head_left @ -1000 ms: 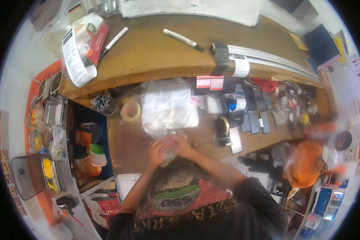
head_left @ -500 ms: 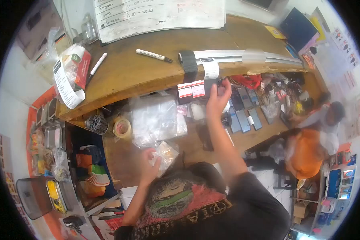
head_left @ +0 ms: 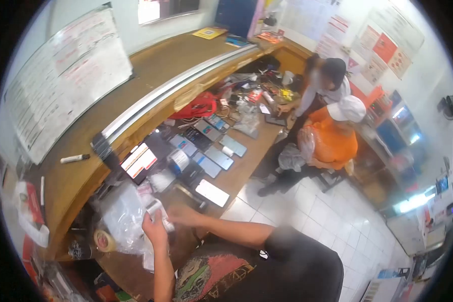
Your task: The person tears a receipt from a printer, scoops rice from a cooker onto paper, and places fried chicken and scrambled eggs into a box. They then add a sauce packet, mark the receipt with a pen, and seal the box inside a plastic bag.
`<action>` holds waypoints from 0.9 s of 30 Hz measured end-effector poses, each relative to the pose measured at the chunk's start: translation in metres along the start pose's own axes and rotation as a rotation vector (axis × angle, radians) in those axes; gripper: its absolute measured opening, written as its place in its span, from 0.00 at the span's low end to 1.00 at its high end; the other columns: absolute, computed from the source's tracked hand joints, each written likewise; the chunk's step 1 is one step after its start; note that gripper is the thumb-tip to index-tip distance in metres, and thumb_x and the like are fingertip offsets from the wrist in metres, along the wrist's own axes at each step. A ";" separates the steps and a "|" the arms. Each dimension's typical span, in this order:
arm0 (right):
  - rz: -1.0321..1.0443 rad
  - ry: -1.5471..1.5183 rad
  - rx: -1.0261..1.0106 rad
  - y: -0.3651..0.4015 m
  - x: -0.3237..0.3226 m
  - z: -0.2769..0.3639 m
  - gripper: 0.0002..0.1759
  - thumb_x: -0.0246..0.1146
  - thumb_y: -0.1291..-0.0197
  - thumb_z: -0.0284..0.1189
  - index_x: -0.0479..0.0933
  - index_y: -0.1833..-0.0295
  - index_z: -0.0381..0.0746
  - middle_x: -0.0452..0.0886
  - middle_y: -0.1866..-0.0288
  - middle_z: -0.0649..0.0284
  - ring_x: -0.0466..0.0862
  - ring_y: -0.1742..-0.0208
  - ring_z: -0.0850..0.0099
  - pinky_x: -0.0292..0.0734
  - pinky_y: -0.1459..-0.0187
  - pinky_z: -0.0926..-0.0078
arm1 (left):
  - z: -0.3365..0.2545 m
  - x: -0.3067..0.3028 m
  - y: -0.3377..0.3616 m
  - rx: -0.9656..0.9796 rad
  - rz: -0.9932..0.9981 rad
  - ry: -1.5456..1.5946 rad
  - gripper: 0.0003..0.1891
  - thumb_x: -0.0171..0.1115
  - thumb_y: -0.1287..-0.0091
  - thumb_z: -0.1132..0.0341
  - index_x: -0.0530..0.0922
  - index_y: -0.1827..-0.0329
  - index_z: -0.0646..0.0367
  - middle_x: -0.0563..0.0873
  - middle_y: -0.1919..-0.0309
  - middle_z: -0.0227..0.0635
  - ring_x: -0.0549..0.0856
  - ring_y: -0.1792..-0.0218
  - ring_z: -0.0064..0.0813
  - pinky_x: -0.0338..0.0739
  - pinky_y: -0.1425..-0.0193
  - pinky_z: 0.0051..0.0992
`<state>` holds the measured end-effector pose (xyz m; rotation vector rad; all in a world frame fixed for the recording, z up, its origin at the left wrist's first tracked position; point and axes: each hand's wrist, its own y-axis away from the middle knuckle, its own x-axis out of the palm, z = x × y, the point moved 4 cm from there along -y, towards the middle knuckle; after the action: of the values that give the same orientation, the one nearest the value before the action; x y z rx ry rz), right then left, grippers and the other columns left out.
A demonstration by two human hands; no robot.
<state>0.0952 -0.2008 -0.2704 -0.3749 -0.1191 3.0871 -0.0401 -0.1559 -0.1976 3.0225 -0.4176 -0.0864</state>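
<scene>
My left hand (head_left: 155, 231) is closed on a small white piece with a dark band (head_left: 154, 206), which looks like a paper label or small roll. My right hand (head_left: 185, 216) comes in from the right, its fingers bent and close together at the white material (head_left: 167, 221) between the hands. Blur hides which part each hand grips. Beneath and left of them lie clear plastic bags (head_left: 121, 216) and a roll of tape (head_left: 104, 240). A lit phone (head_left: 212, 193) lies just beyond my right wrist.
Several phones (head_left: 219, 157) lie in rows on the desk. A dark device with red-and-white stickers (head_left: 139, 161) stands under the raised wooden ledge (head_left: 151, 70). One person in orange (head_left: 332, 138) sits at right beside another person (head_left: 327, 80); cables and parts clutter the far end.
The view has swung right. My right hand has come down from the ledge to meet my left hand. The white printed strip hanging at the ledge edge is gone from there.
</scene>
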 end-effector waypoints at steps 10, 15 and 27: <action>-0.607 0.432 0.518 0.068 -0.076 -0.100 0.12 0.66 0.43 0.30 0.85 0.54 0.39 0.83 0.61 0.53 0.83 0.59 0.59 0.79 0.53 0.64 | 0.149 0.062 0.054 -0.218 0.706 -0.395 0.13 0.61 0.42 0.71 0.85 0.56 0.62 0.89 0.65 0.39 0.86 0.62 0.28 0.79 0.53 0.29; -0.392 -0.127 0.641 0.047 -0.083 -0.136 0.13 0.73 0.45 0.36 0.84 0.72 0.37 0.83 0.77 0.61 0.80 0.75 0.72 0.76 0.67 0.68 | 0.182 0.093 0.056 -0.374 0.782 -0.216 0.15 0.64 0.37 0.68 0.84 0.48 0.62 0.88 0.59 0.37 0.84 0.59 0.25 0.76 0.53 0.27; -0.343 0.013 0.781 0.130 -0.109 -0.035 0.12 0.72 0.48 0.35 0.85 0.74 0.36 0.83 0.77 0.60 0.81 0.69 0.72 0.75 0.63 0.69 | 0.213 0.140 0.041 -0.547 0.620 0.207 0.17 0.57 0.28 0.70 0.80 0.39 0.66 0.87 0.50 0.36 0.84 0.52 0.26 0.76 0.45 0.26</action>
<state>0.2070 -0.3316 -0.2889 -0.2876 0.8851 2.5233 0.0685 -0.2507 -0.4119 2.2300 -1.0752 0.1324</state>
